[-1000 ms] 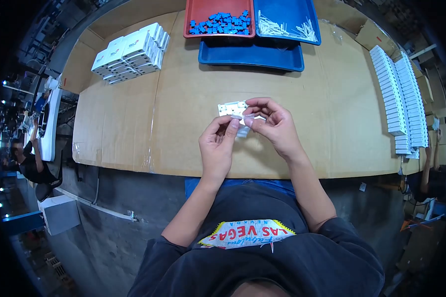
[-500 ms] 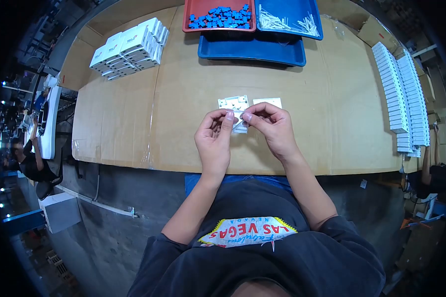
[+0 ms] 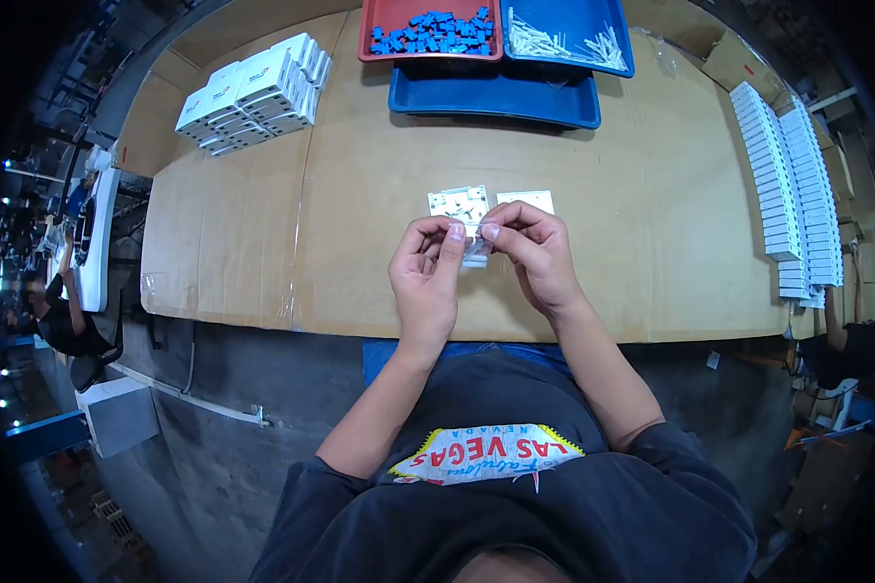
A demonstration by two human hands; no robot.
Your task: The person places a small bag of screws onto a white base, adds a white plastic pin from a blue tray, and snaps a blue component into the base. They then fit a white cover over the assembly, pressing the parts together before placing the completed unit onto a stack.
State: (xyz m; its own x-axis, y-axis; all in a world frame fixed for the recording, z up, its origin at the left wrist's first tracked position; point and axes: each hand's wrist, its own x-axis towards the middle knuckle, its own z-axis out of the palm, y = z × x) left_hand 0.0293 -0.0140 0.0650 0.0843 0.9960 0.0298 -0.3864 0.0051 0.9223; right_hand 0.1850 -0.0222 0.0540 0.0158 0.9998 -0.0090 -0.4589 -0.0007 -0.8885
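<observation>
My left hand and my right hand meet over the cardboard-covered table, both pinching a small clear plastic bag between thumbs and forefingers. Just beyond the fingers lie a white switch plate with its back up and a second white plate partly hidden by my right hand.
At the far edge stand a red tray of blue parts, a blue tray of white pins and a blue tray beneath. White boxes are stacked far left; rows of white boxes run along the right. Other people sit at both sides.
Both hands stayed together on the small bag, drawing slightly nearer to me; the second white plate beyond my right hand became visible after the first frame.
</observation>
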